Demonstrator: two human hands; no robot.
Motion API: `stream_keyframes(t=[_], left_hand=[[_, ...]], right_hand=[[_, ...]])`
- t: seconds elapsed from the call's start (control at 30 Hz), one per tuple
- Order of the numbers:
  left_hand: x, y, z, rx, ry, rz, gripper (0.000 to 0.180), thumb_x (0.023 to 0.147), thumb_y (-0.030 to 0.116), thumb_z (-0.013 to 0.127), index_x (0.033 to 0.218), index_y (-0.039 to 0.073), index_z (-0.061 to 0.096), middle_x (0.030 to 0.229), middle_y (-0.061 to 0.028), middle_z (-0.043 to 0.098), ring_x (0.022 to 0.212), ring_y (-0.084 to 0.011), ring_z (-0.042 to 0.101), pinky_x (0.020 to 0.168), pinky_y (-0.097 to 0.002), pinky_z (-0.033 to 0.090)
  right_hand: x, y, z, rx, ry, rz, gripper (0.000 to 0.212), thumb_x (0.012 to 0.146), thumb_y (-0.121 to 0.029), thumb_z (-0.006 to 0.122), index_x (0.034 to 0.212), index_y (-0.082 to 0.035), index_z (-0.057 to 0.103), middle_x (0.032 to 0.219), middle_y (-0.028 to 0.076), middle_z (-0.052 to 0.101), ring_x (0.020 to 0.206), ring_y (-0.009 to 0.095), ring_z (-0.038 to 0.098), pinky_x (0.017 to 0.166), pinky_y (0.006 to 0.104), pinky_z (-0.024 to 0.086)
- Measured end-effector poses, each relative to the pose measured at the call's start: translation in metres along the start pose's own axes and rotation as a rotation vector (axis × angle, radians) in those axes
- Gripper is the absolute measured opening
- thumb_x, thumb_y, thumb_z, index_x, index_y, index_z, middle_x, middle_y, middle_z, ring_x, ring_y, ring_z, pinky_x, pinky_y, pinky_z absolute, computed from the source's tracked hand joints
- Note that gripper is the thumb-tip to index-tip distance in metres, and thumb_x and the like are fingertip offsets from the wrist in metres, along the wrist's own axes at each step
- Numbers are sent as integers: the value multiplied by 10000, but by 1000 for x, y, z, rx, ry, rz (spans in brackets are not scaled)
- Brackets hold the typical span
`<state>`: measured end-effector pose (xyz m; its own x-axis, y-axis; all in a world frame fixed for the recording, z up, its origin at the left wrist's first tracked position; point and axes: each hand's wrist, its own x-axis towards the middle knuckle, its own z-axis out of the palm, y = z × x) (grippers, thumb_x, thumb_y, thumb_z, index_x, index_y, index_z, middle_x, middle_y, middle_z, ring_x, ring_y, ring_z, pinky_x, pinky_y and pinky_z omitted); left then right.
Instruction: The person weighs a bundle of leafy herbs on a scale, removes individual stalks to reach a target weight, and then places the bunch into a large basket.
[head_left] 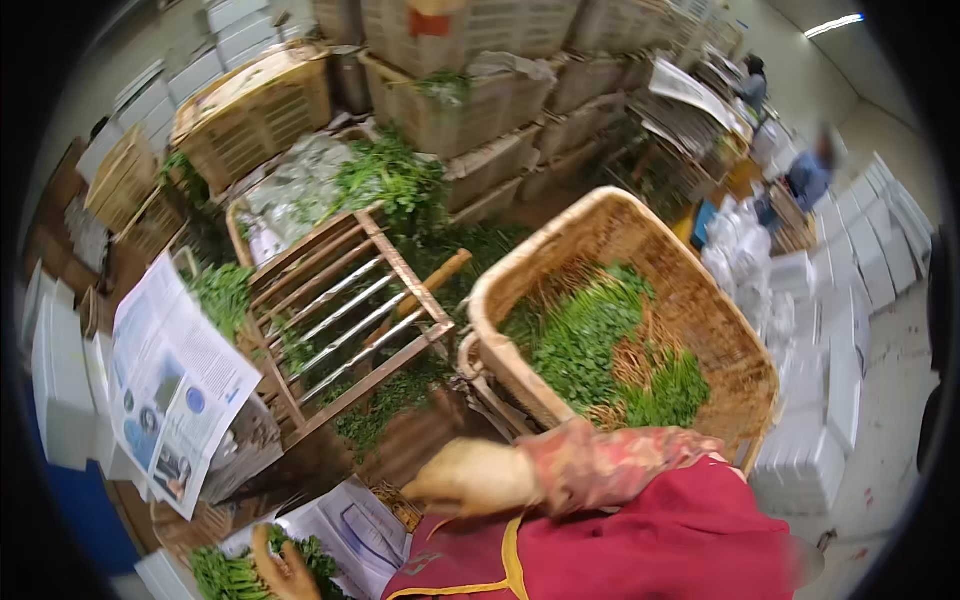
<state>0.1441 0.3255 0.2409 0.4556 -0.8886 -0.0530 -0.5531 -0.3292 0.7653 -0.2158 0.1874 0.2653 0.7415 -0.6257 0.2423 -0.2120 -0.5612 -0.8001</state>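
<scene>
Lower edge crops left hand [288, 572] and greens [222, 575]; right hand [462, 478] is blurred.

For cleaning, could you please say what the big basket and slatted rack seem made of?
The basket looks like matte wicker: its walls show weave. The slatted rack has some shiny, likely metal bars and a dull frame, maybe rusty or wooden.

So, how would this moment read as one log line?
Left hand: fingers on leafy green bundle | Right hand: blurred, grip unclear | Beyond: tan rectangular wicker basket of leafy greens
</scene>
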Motion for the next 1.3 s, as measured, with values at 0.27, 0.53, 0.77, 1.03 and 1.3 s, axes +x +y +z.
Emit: stream_keyframes(t=[0.27,0.53,0.77,1.03,1.3], left_hand=[[25,132,155,-44,-306,453,344,900,34,549,1238,-24,519,1228,-147,561,1139,-253,532,988,-339,386],[44,284,266,74,-670,894,312,829,13,591,1138,-26,577,1095,-189,616,1021,-335,585,907,-386,441],[32,352,401,4,-1016,1309,335,804,52,636,1129,2,573,1058,-178,626,989,-329,598,877,-400,460],[9,381,535,177,-1174,1614,325,814,73,603,1122,-18,551,1040,-179,619,1013,-332,587,905,-419,453],[-53,348,677,310,-1072,1743,539,831,130,586,1327,22,404,1352,-192,428,1296,-357,360,1083,-464,281]], right_hand=[[-339,78,-237,-476,1038,1108,333,813,-209,666,1098,-43,619,1034,156,662,945,265,648,802,333,518],[-463,155,-172,-464,669,1511,759,723,-389,717,1333,-31,442,1379,211,422,1276,334,413,1070,400,333],[-404,212,-199,-446,513,1716,928,708,-542,693,1397,-35,332,1377,223,413,1278,354,396,1069,422,328],[-427,237,-200,-430,299,1641,765,730,-407,686,1323,6,433,1305,226,476,1197,370,468,1033,423,370],[-447,184,-181,-328,717,1577,487,789,-346,660,1194,-90,575,1192,161,591,1043,291,590,905,379,492]])
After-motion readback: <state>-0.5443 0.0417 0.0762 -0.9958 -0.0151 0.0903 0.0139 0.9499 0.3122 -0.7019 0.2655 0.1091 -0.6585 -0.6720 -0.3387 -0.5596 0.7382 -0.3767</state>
